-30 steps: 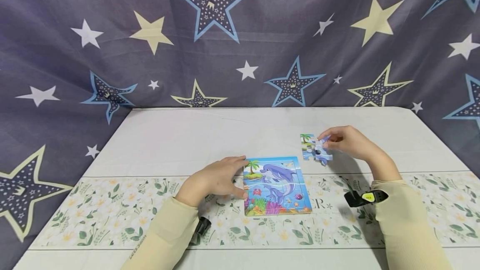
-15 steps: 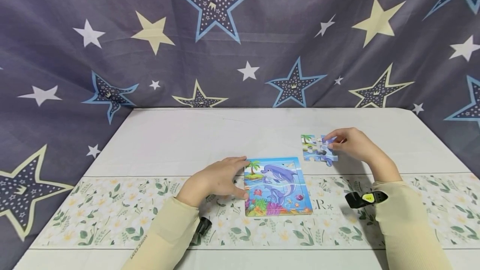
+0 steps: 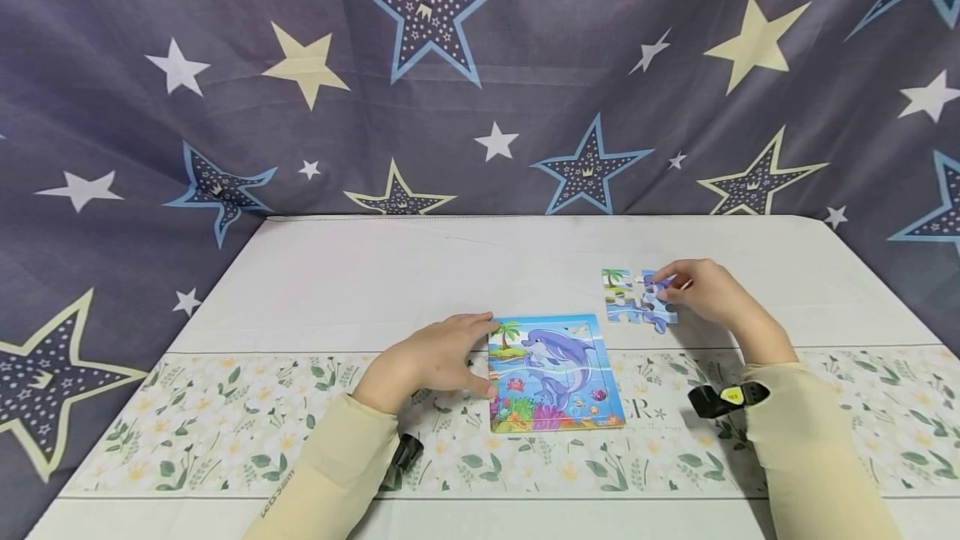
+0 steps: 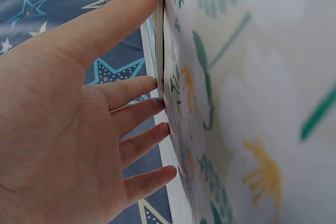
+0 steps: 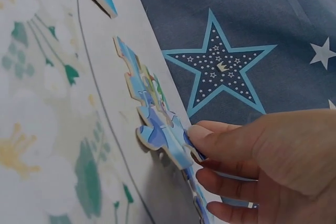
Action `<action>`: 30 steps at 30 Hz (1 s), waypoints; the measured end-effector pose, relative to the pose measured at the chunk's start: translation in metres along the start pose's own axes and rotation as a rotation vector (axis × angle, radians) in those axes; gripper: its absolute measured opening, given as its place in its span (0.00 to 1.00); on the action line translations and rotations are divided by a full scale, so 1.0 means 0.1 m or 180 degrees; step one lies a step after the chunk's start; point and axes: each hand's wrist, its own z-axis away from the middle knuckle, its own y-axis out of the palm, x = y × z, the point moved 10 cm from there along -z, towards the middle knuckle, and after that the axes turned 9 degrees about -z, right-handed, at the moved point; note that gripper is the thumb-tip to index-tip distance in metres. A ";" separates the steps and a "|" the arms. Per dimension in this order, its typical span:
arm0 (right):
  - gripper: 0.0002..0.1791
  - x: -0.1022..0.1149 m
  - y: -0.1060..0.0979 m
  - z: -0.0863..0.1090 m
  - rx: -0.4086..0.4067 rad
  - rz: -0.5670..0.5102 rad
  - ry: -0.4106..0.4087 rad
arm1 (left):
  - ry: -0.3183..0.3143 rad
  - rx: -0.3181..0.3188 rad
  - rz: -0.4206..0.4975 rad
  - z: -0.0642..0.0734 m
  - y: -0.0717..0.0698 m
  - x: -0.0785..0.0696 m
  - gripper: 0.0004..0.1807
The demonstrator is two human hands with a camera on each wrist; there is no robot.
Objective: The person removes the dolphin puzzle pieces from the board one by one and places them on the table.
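Observation:
My left hand lies at the left edge of a square dolphin puzzle board, fairly straight thumb and fingers touching that edge. In the left wrist view the board is seen nearly edge-on past the thumb. Behind the board to the right is a small group of loose jigsaw pieces, with a palm tree and dolphin parts printed on them. My right hand pinches a blue and purple jigsaw piece at the group's right side. The right wrist view has the thumb on it, fingertips partly hidden behind.
The table has a white cloth with a flowered band across its front part. A dark star-printed curtain hangs behind and at both sides. Black straps with small devices are on both wrists.
My right hand has shifted slightly right with the piece, and the group's right side now reaches farther right. The left hand and the board have stayed in place.

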 end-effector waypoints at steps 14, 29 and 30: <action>0.09 -0.09 0.03 0.00 0.0025 0.0026 0.0060 | -0.0005 -0.0003 -0.0008 0.00 0.00 0.00 0.51; 0.11 -0.16 0.03 0.01 0.0034 0.0058 0.0144 | 0.0004 -0.0002 0.0010 0.00 0.00 0.00 0.51; 0.11 -0.16 0.03 0.01 0.0021 0.0066 0.0145 | 0.0004 -0.0003 0.0010 0.00 0.00 0.00 0.51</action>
